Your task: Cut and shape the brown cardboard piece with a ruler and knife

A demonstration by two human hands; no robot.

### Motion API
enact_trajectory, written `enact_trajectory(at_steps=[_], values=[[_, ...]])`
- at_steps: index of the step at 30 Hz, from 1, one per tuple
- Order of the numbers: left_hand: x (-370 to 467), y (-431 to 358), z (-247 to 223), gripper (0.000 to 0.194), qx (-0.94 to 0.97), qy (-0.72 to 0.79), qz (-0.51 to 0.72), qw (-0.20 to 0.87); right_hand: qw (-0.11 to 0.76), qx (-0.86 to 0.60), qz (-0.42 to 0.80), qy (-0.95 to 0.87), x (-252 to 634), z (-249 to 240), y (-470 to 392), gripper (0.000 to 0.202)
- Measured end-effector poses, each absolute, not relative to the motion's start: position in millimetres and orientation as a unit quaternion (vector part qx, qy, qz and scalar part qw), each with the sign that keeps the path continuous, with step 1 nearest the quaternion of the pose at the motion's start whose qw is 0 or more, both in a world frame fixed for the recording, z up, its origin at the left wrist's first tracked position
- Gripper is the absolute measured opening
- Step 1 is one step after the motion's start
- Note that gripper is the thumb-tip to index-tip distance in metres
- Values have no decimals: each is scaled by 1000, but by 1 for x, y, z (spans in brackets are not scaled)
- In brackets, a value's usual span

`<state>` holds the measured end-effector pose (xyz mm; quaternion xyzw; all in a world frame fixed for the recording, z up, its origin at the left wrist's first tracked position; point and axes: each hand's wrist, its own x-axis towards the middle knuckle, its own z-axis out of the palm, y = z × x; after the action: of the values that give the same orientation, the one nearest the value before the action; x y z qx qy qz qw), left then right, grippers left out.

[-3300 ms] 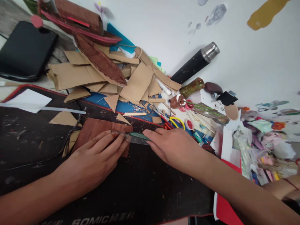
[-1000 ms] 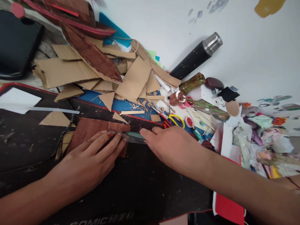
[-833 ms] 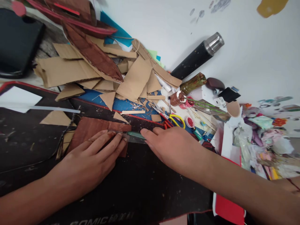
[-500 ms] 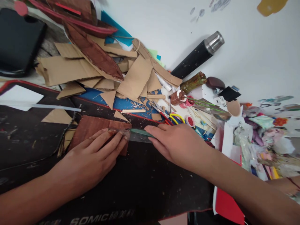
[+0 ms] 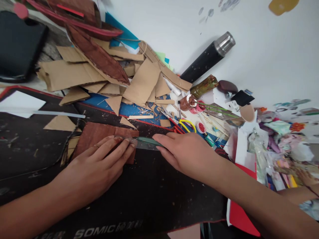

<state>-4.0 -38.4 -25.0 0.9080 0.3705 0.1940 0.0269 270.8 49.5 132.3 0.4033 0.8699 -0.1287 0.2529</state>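
Note:
A sheet of brown-painted cardboard (image 5: 92, 134) lies on the black desk mat. My left hand (image 5: 102, 162) is over it, its fingers close together and pressing a clear ruler (image 5: 147, 146) down across the sheet. The thumb of that hand is hidden. My right hand (image 5: 185, 151) is closed around a slim green translucent craft knife (image 5: 147, 140). The knife lies along the ruler's upper edge, pointing towards my left fingertips. Its blade is too small to make out clearly.
Cardboard scraps (image 5: 74, 74) and a brown boat-shaped piece (image 5: 99, 54) lie behind my hands. Yellow-handled scissors (image 5: 186, 125), an open brown paint jar (image 5: 186, 102) and a black thermos (image 5: 201, 61) are beyond. Another person's forearm (image 5: 296, 195) reaches into the clutter at right.
Both hands, the ruler and the knife keep nearly the same places. The view has shifted slightly. At the right, more of the other person's arm and hand shows.

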Motion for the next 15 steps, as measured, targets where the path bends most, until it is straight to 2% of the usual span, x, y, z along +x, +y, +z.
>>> enact_trajectory(at_steps=[15], values=[[-3, -36, -23, 57, 915, 361, 181, 9, 270, 403, -131, 865, 265, 133, 53, 30]])
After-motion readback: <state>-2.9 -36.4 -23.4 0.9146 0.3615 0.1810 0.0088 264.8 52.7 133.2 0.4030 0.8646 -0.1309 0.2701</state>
